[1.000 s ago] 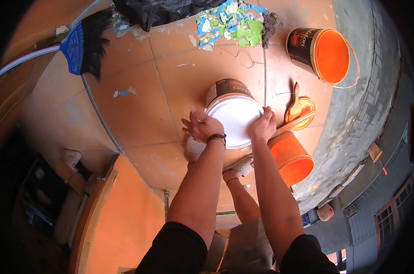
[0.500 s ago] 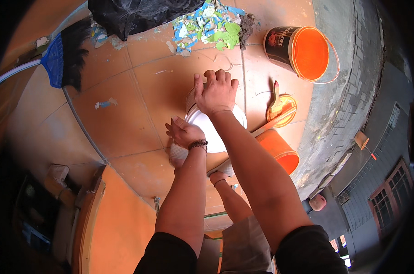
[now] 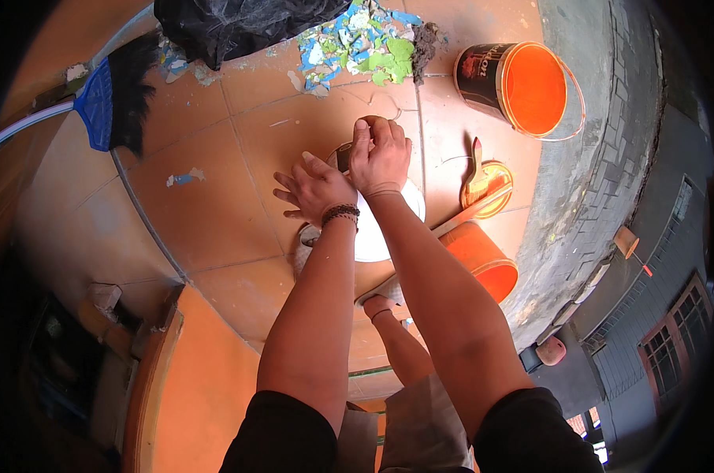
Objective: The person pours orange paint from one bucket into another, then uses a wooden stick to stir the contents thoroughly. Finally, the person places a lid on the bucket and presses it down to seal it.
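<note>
White lid (image 3: 388,229) on a paint can, centre of view: right hand (image 3: 379,158) lies flat on its far rim, fingers together; left hand (image 3: 316,189) pressed at its 9 o'clock edge, fingers spread. Orange bucket (image 3: 534,87) at 1 o'clock. Brush on orange lid (image 3: 487,185) at 3 o'clock. Tipped bucket (image 3: 483,260) at 4 o'clock. Tiled floor (image 3: 215,205); broom (image 3: 109,98) at 10 o'clock; grey wall (image 3: 601,126).

A broom (image 3: 105,102) lies left of the paint can (image 3: 388,229), two buckets (image 3: 522,83) right.
</note>
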A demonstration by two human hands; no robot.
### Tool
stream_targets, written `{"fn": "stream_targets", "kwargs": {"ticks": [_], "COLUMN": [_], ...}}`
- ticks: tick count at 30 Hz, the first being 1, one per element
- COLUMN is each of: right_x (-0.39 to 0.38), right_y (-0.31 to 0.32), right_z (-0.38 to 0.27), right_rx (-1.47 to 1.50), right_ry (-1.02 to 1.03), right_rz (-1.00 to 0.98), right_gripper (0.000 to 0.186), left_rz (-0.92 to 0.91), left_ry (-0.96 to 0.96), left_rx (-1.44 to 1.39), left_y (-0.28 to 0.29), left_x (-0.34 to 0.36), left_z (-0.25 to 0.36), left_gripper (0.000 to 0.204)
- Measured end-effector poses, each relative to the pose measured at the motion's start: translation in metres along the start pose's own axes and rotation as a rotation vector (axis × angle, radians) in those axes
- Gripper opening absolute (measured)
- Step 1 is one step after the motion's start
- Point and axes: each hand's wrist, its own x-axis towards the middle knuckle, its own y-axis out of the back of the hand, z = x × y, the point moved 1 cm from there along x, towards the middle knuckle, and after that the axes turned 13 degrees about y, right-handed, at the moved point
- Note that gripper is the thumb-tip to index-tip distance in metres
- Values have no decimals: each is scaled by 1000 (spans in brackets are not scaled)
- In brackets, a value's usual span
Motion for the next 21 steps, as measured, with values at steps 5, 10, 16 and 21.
{"fn": "stream_targets", "kwargs": {"ticks": [5,10,16,21], "right_x": [-29,-33,-32,-29], "right_y": [36,40,40,42], "right_z": [47,65,63,67], "right_rx": [-300,-213,-157,62], "right_ry": [-279,-342,-417,-507], "right_rz": [40,-51,-171,-140], "right_gripper": [24,29,31,38], "left_rz": [53,40,-85,-416], "left_ry": [-27,-60,-112,-276], "left_rx": [-18,9,-206,-591], "left_y": [-1,-9,-1,-7], "left_x": [-4,-5,2,22], "left_z": [-1,2,-13,-98], "left_gripper": [51,54,61,56]}}
